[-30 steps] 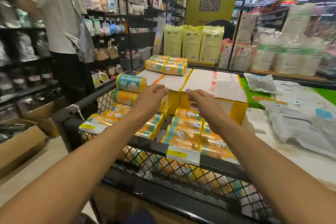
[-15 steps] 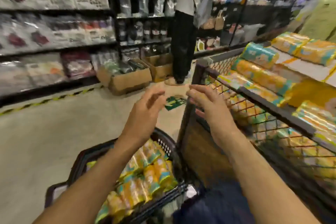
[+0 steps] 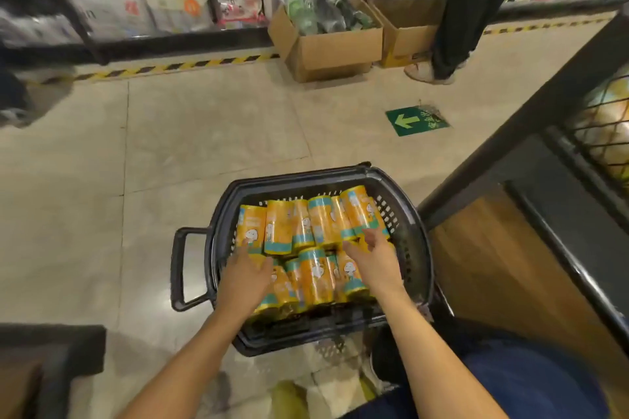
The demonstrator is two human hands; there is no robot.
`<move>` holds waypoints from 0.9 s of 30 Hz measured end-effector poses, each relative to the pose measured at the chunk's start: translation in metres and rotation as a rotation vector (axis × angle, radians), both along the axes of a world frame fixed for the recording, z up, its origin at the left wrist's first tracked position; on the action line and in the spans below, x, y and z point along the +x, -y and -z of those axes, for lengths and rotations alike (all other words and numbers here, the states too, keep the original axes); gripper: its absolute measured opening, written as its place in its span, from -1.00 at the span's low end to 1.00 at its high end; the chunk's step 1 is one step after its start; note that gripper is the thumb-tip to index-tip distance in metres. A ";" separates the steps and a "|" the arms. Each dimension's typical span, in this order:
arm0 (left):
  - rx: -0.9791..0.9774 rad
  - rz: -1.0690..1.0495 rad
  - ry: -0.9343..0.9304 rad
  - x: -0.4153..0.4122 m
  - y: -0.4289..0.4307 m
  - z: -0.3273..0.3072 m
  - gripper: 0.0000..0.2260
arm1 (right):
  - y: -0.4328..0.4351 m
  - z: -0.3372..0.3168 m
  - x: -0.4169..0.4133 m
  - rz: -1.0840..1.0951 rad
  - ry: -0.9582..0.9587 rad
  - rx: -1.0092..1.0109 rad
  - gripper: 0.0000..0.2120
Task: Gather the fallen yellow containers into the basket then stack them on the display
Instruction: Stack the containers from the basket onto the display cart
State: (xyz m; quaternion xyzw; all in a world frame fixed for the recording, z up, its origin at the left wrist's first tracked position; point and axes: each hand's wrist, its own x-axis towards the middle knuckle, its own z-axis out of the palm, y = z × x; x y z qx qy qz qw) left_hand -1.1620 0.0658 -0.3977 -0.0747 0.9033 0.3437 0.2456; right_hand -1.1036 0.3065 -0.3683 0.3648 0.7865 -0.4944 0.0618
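Note:
A black plastic basket [image 3: 412, 248] stands on the floor right in front of me, filled with several yellow containers [image 3: 316, 224] with teal bands, lying in two rough rows. My left hand [image 3: 246, 274] reaches down onto the near-left containers with fingers spread and relaxed. My right hand [image 3: 371, 258] reaches over the containers on the right, fingers extended and touching one. Neither hand grips anything. The wire display [image 3: 599, 133] is at the right edge, with yellow containers behind its mesh.
Two open cardboard boxes [image 3: 326, 44] sit on the floor ahead by the shelving. A person's legs [image 3: 452, 31] stand at the upper right. A green arrow sticker [image 3: 413, 121] lies on the floor. The display's wooden base [image 3: 503, 275] flanks the basket's right.
My view swung from the display down to the basket on the floor. Both hands left the display and lowered onto the containers in the basket.

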 end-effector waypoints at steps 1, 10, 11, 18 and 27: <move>-0.071 0.006 -0.006 0.004 0.005 0.013 -0.40 | -0.003 0.012 0.000 0.008 0.040 0.038 -0.33; -0.346 0.095 -0.005 0.007 -0.026 0.043 -0.11 | -0.052 0.068 0.009 0.032 0.278 0.277 -0.25; -0.376 0.104 0.000 0.007 -0.028 0.044 -0.05 | -0.056 0.074 0.011 0.032 0.303 0.257 -0.23; -0.443 0.143 -0.002 -0.004 -0.026 0.049 0.03 | -0.056 0.093 0.007 -0.021 0.416 0.306 -0.24; 0.298 -0.276 0.193 0.000 -0.047 0.016 -0.55 | -0.064 0.062 0.014 0.373 0.117 -0.481 -0.26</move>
